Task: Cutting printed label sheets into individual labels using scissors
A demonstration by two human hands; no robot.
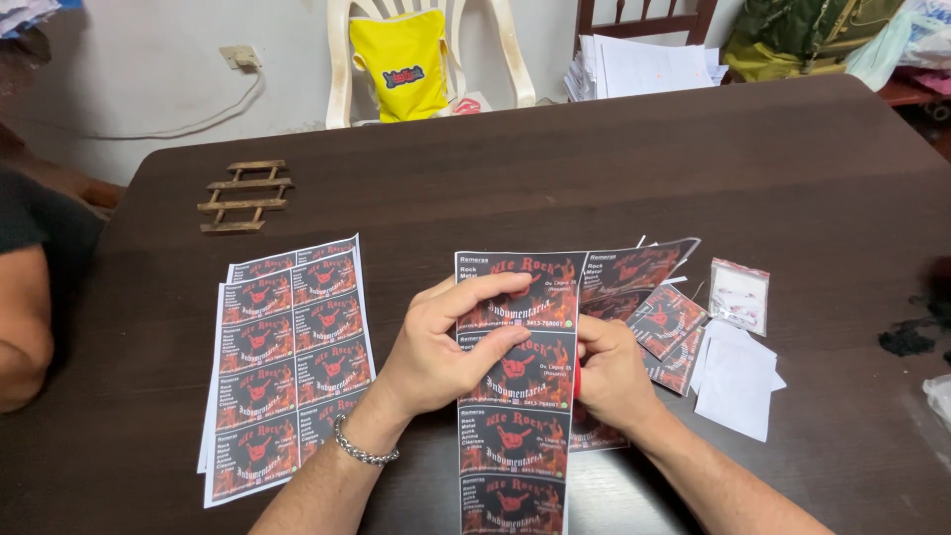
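Note:
My left hand (444, 342) grips the left edge of a long strip of printed red-and-black cards (515, 436), thumb and fingers lying over its face. A metal chain bracelet (363, 448) circles that wrist. My right hand (606, 372) pinches the strip's right edge, and a sliver of something red shows by its fingers; what that is I cannot tell. The strip lies upright down the middle of the dark wooden table (555, 168). Cut cards (666, 322) are scattered just right of my right hand.
Full printed sheets (289, 362) lie stacked to the left. White paper pieces (735, 378) and a small clear bag (739, 294) sit at right. A wooden trivet (244, 196) is at far left. Another person's arm (22, 327) rests at the left edge. Chairs stand behind.

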